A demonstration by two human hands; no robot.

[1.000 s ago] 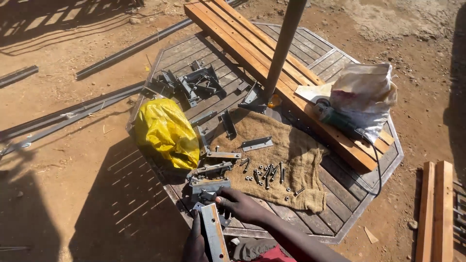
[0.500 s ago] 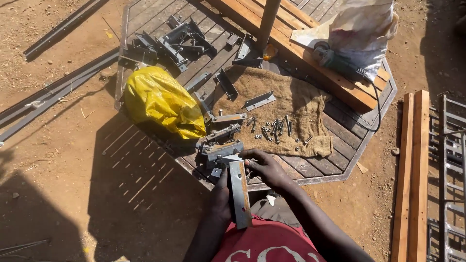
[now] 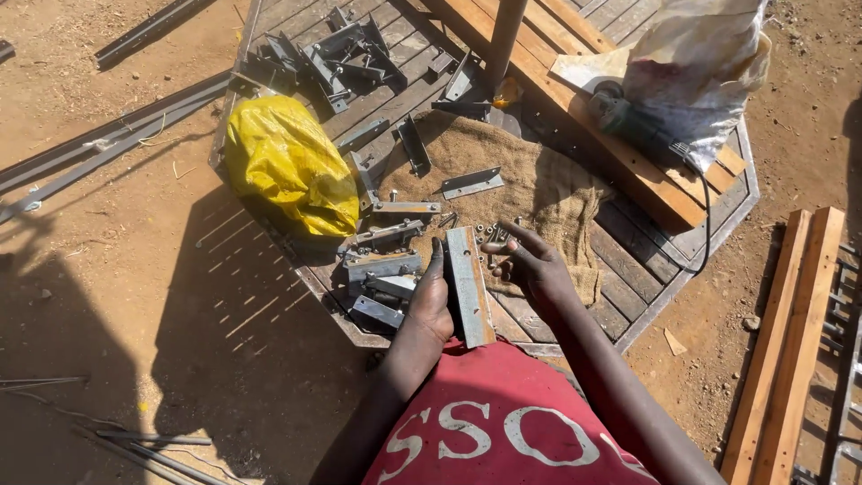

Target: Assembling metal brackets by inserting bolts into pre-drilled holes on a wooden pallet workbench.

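Observation:
My left hand (image 3: 434, 301) grips a flat grey metal bracket (image 3: 470, 284), holding it lengthwise over the near edge of a round slatted wooden tabletop (image 3: 642, 269) lying on the ground. My right hand (image 3: 532, 262) hovers just right of the bracket with fingers spread, over small bolts (image 3: 492, 233) scattered on a piece of burlap cloth (image 3: 548, 184). More grey metal brackets (image 3: 384, 262) are stacked just left of my left hand.
A yellow plastic bag (image 3: 289, 166) lies at the left. Dark metal angle pieces (image 3: 332, 56) pile at the back. An angle grinder (image 3: 628, 117) rests on wooden planks (image 3: 575, 108) beside a white sack (image 3: 696, 63). A metal pole (image 3: 503, 40) stands centrally. Timber battens (image 3: 790, 341) lie right.
The view has closed in on the tabletop. My left hand has raised the bracket closer, and my right hand has come off it and spread open over the bolts.

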